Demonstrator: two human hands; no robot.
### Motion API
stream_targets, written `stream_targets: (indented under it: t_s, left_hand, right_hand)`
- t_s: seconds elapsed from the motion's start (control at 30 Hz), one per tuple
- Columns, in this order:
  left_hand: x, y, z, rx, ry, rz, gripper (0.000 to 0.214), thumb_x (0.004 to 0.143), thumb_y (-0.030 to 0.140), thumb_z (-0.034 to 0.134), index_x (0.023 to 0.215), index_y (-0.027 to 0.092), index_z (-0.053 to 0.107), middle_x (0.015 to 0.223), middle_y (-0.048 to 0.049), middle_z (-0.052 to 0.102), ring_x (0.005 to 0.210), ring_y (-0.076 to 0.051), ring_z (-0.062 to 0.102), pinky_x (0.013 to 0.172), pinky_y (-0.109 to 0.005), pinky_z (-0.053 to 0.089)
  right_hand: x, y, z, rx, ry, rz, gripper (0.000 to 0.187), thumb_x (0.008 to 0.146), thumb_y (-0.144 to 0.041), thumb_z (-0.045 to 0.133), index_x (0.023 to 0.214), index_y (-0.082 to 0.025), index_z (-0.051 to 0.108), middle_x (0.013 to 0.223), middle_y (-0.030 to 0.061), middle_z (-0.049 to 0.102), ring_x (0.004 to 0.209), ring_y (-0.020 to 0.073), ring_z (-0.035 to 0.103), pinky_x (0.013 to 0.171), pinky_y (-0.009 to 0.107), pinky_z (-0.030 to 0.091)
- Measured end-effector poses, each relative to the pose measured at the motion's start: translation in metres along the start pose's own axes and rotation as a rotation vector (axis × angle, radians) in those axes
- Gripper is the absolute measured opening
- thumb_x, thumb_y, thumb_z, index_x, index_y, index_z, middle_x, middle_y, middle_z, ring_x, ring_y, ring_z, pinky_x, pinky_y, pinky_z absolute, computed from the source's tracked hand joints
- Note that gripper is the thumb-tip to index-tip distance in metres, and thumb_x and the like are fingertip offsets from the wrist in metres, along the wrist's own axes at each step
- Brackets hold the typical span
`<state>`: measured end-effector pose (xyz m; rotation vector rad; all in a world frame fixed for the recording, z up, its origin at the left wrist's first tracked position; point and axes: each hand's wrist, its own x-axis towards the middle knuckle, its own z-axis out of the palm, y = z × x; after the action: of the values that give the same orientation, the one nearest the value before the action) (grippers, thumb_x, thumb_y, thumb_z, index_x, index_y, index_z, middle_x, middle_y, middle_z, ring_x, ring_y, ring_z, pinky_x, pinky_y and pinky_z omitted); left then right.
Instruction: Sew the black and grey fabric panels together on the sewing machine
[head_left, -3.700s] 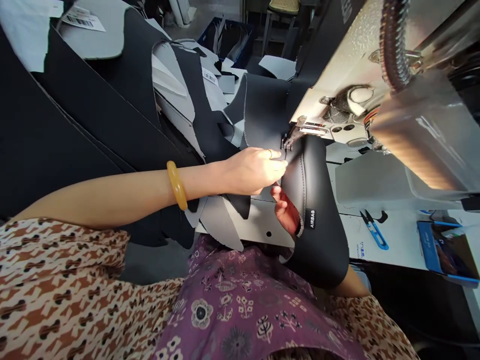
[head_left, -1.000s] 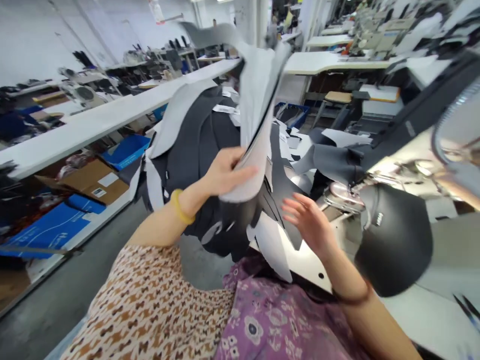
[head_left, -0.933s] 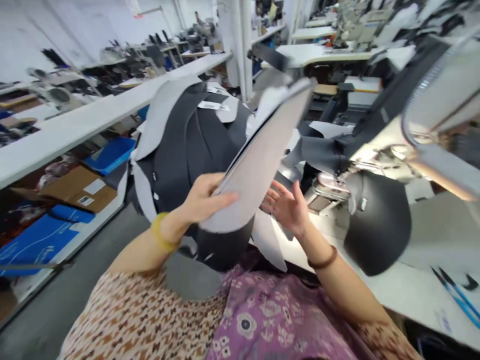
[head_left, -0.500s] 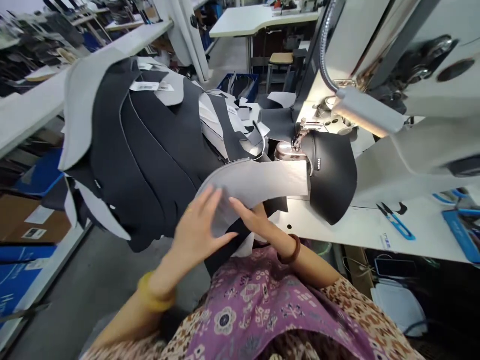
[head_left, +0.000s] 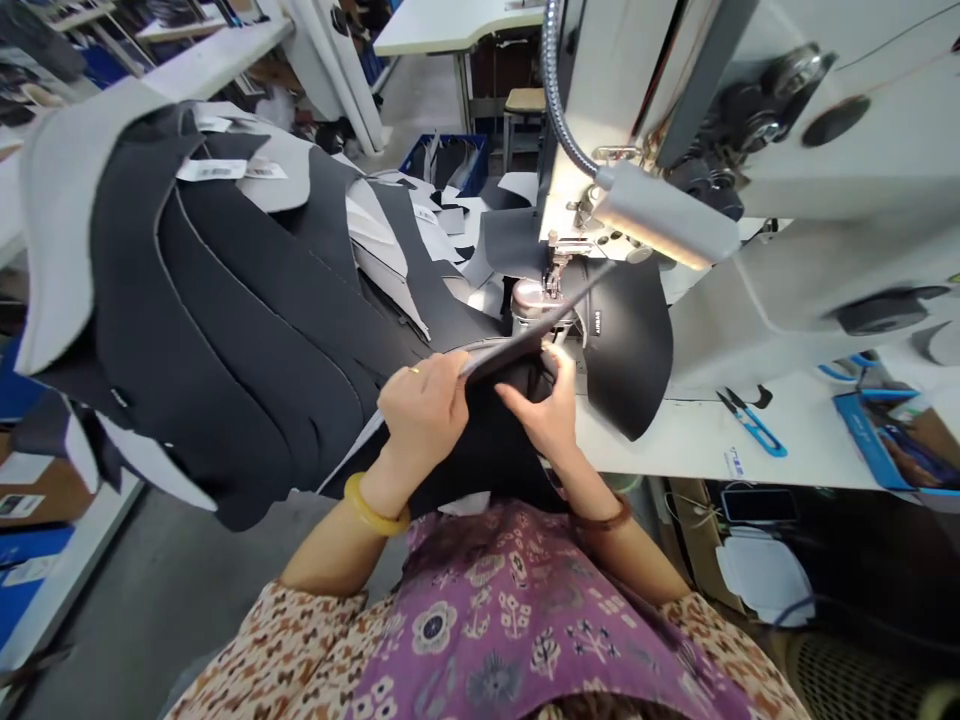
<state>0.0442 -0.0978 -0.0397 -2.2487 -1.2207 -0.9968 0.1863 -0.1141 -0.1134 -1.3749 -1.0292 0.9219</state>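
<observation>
My left hand (head_left: 424, 410) is closed on the near edge of a long black panel (head_left: 517, 345) with a grey underside. The panel points toward the sewing machine's presser foot (head_left: 555, 270). Just to the right, my right hand (head_left: 546, 410) pinches the same panel from below, its fingers curled around the edge. A black cover with a small white label (head_left: 626, 340) hangs over the machine's post bed, just beyond my right hand. A yellow bangle is on my left wrist and a brown one on my right.
A tall pile of black and grey cut panels (head_left: 225, 290) fills the left side. The white sewing machine head (head_left: 787, 170) and its lamp (head_left: 660, 215) loom at the right. Blue thread snips (head_left: 754, 425) lie on the white table (head_left: 675, 450). Blue bins stand behind.
I lifted a panel off the pile with my left hand, brought it down in front of me, and turned it. Both hands now grip it near the presser foot.
</observation>
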Motion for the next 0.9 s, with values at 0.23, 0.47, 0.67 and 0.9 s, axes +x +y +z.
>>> stream_targets:
  t_s: [0.23,0.47,0.67,0.9]
  left_hand:
    - [0.017,-0.027,0.014,-0.16,-0.013,-0.208,0.039,0.092,0.048,0.036,0.073,0.019,0.056,0.052,0.0007,0.045,0.048,-0.012,0.044,0.053,-0.027,0.028]
    - [0.043,-0.054,0.052,-0.39,-0.014,-0.399,0.042,0.088,0.043,0.046,0.056,0.02,0.03,0.051,0.0053,0.024,0.049,-0.009,0.029,0.054,-0.026,0.023]
    - [0.027,-0.033,0.122,-0.612,-0.11,-0.609,0.043,0.088,0.031,0.043,0.054,0.021,0.019,0.047,0.0073,0.02,0.047,-0.008,0.022,0.05,-0.023,0.026]
    - [0.021,-0.035,0.134,-0.459,-0.021,-0.331,0.031,0.088,0.042,0.045,0.098,0.015,0.056,0.094,-0.0108,0.062,0.093,-0.019,0.059,0.087,-0.034,0.045]
  right_hand:
    - [0.017,-0.011,-0.009,-0.146,0.042,-0.109,0.016,0.061,-0.032,0.058,0.065,-0.023,0.047,0.071,0.0032,0.051,0.075,0.0197,0.05,0.081,0.037,0.045]
    - [0.051,-0.037,-0.045,0.128,-0.408,0.198,0.015,0.044,-0.02,0.054,0.059,-0.018,0.052,0.054,-0.0025,0.045,0.054,0.0118,0.042,0.053,0.026,0.04]
    - [0.094,-0.052,-0.064,0.199,-0.243,0.413,0.029,0.044,-0.022,0.064,0.073,-0.017,0.063,0.055,-0.003,0.055,0.053,0.0123,0.049,0.047,0.022,0.038]
    - [0.103,-0.049,-0.056,0.136,-0.177,0.508,0.026,0.039,-0.02,0.07,0.063,-0.014,0.061,0.061,0.0003,0.059,0.053,0.013,0.051,0.053,0.027,0.043]
